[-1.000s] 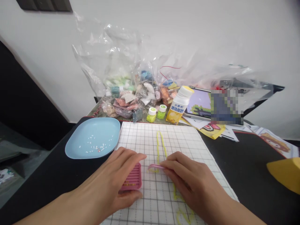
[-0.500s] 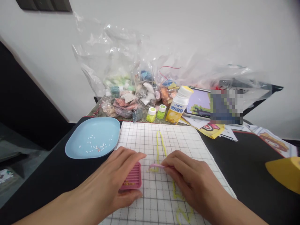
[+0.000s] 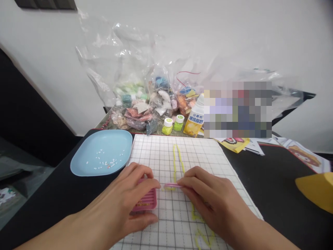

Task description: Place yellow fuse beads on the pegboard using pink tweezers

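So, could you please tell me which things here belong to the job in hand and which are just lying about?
In use: left hand on pink ridged tray; right hand pinching slim pink tool; yellow bead line; gridded pegboard.
Lying about: blue plate, bead bags, two green jars, drink bottle.

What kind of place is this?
Probably a home craft desk for bead work: a gridded board with yellow beads, a blue plate of loose beads, and bags of coloured beads by the wall.

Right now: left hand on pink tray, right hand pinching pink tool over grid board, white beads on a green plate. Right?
The plate is light blue, not green, per the head view. The left hand, pink tray, right hand, pink tool, grid board and white beads are as stated.
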Motion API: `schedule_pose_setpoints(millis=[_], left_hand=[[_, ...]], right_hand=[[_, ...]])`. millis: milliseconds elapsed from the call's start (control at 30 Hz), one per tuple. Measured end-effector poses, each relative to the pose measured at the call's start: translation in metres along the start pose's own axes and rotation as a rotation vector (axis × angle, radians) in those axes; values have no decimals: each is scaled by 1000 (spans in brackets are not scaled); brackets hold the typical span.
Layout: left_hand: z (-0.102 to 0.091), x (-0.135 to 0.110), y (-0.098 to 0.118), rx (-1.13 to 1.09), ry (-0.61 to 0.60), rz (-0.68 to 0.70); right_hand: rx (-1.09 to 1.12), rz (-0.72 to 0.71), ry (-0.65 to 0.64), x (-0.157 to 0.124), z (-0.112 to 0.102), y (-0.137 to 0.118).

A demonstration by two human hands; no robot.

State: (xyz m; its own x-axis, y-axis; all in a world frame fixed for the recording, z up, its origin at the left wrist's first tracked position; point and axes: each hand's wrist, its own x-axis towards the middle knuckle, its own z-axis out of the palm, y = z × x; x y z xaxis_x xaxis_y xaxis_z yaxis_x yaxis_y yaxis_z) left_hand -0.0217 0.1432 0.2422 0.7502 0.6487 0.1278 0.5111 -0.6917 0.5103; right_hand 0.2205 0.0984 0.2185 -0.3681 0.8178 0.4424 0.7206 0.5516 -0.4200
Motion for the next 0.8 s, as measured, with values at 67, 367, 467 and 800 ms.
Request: schedule_pose_setpoints(millis=[67,367,467,800], left_hand=[[0,0,0,5,-1,10],[0,1,0,-1,-10,7],[0,1,0,-3,-5,2],[0,1,-1,2,-3,15]], right_hand=[[-4,-6,3,0,0,0],[6,-11,-22,-2,-1,2],[13,2,-25,-3,0,3],[59,46,-18,-2,1,0]])
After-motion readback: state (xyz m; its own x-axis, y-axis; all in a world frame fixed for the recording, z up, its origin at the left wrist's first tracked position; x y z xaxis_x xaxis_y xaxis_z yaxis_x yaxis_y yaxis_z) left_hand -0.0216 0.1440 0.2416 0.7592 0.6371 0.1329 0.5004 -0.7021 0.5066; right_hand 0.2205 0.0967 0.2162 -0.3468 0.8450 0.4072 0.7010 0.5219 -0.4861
